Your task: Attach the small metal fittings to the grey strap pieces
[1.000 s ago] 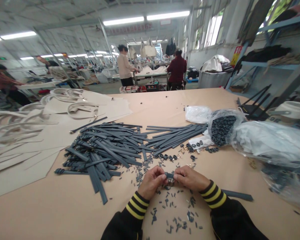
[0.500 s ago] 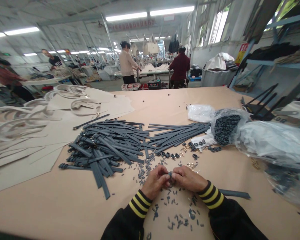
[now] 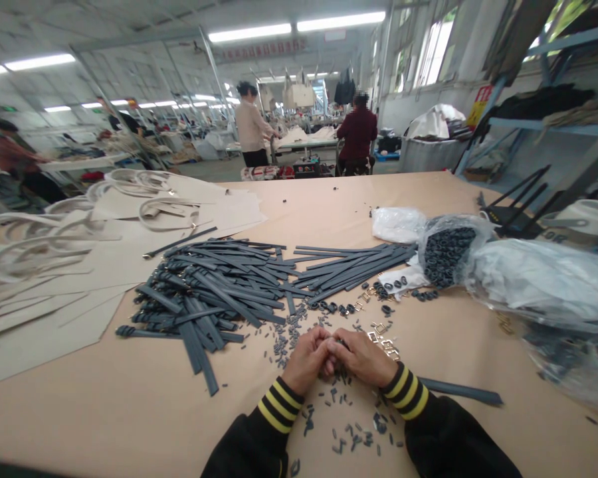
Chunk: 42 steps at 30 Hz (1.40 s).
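Over the tabletop, left hand and right hand curl around a dark piece.

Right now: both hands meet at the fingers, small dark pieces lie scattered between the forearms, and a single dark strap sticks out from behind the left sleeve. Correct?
One error: the single dark strap sticks out from behind the right sleeve, as the head view shows. The rest holds: left hand and right hand meet, small dark pieces between the forearms.
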Motion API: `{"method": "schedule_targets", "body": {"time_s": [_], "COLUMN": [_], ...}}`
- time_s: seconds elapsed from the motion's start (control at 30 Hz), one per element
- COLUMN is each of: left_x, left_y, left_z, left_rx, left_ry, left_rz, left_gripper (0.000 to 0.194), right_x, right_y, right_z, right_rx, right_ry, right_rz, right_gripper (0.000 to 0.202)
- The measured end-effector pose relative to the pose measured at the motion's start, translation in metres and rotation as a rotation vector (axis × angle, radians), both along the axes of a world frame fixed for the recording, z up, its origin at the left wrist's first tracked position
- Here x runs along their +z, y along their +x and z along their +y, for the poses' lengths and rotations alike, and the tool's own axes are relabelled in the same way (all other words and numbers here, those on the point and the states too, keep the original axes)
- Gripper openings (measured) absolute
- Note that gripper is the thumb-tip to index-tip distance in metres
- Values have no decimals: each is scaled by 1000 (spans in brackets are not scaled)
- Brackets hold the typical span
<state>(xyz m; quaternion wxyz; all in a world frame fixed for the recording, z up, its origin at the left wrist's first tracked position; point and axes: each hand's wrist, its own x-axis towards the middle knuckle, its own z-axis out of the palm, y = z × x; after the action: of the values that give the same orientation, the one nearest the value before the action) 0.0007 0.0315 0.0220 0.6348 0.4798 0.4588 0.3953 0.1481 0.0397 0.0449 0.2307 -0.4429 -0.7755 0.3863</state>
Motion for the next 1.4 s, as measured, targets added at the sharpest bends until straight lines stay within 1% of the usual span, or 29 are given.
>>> {"method": "schedule_targets", "body": {"time_s": [0.1, 0.2, 0.27, 0.3, 0.37, 0.47, 0.53, 0.6, 0.67, 0.73, 0.77, 0.87, 0.97, 1.07, 1.13, 1.2, 1.3, 1.4], "left_x": [0, -1, 0, 0, 2, 5, 7, 8, 9, 10, 11, 14, 17, 15, 12, 9, 9, 12], "left_y": [0, -4, -6, -6, -3, 4, 7, 8, 7, 5, 5, 11, 23, 35, 39, 39, 31, 22], "left_z": [-1, 2, 3, 3, 2, -1, 0, 3, 8, 15, 18, 29, 38, 46, 52, 56, 60, 60], "left_rx": [108, 215, 256, 250, 186, 83, 84, 123, 165, 157, 135, 35, -67, -89, -71, -65, -73, -41], "left_ry": [16, 26, 40, 43, 32, 6, 27, 82, 155, 271, 350, 604, 753, 814, 814, 803, 804, 808], "left_rz": [-13, -117, -150, -140, -79, -4, 13, 53, 150, 323, 428, 716, 883, 1054, 1191, 1279, 1301, 1324], "left_gripper": [26, 26, 25, 25, 25, 26, 26, 25, 22, 17, 15, 14, 17, 16, 15, 15, 15, 15], "right_x": [3, 6, 7, 7, 8, 9, 10, 10, 10, 9, 8, 6, 4, 2, 1, 2, 4, 3], "right_y": [7, 25, 36, 39, 40, 33, 33, 37, 44, 49, 50, 47, 42, 42, 43, 43, 41, 40], "right_z": [2, 6, 8, 9, 8, 7, 8, 12, 16, 19, 20, 20, 21, 23, 24, 24, 23, 23], "right_rx": [23, 60, 75, 72, 52, 72, 58, -39, -192, -303, -334, -369, -438, -516, -536, -535, -536, -535], "right_ry": [69, 42, 28, 36, 64, 58, 50, 72, 119, 155, 166, 192, 227, 242, 238, 228, 215, 217], "right_rz": [-78, -150, -200, -218, -210, -117, -73, -61, -73, -89, -94, -89, -53, -13, -2, -2, -5, 15], "right_gripper": [20, 20, 20, 19, 12, 11, 15, 19, 20, 20, 20, 21, 21, 20, 19, 19, 21, 20]}}
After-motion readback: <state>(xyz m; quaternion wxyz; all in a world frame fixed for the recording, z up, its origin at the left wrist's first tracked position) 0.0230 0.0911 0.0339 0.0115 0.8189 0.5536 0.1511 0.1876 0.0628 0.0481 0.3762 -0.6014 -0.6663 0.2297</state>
